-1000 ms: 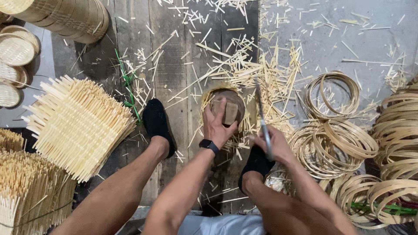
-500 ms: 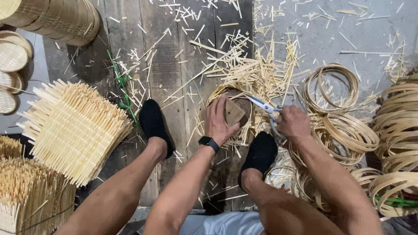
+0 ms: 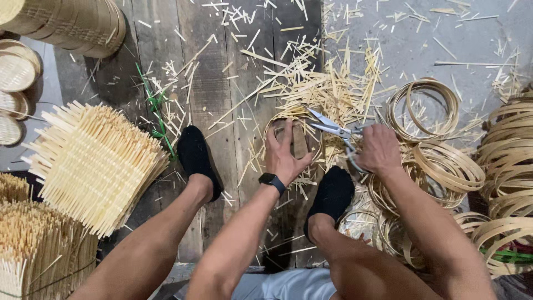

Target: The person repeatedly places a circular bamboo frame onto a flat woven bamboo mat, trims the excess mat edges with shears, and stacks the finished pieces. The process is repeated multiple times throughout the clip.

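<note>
My left hand (image 3: 284, 155) presses down on a small round woven bamboo piece with a ring rim (image 3: 300, 125) that lies on the wooden planks between my feet. My right hand (image 3: 378, 149) grips a pair of metal scissors (image 3: 332, 128), blades apart, pointing left at the right edge of that round piece. A black watch sits on my left wrist. Cut bamboo slivers (image 3: 333, 89) lie scattered just beyond the piece.
Stacks of square woven bamboo mats (image 3: 94, 164) stand at the left, with more at the lower left. Loose bamboo rings (image 3: 425, 105) pile up at the right. Stacked round baskets (image 3: 66, 22) lie at the top left. My black-socked feet (image 3: 194, 155) flank the work.
My right hand has swung the scissors from upright beside my right foot up and left to the rim of the round piece, and the blades have opened. The left hand stays on the piece.
</note>
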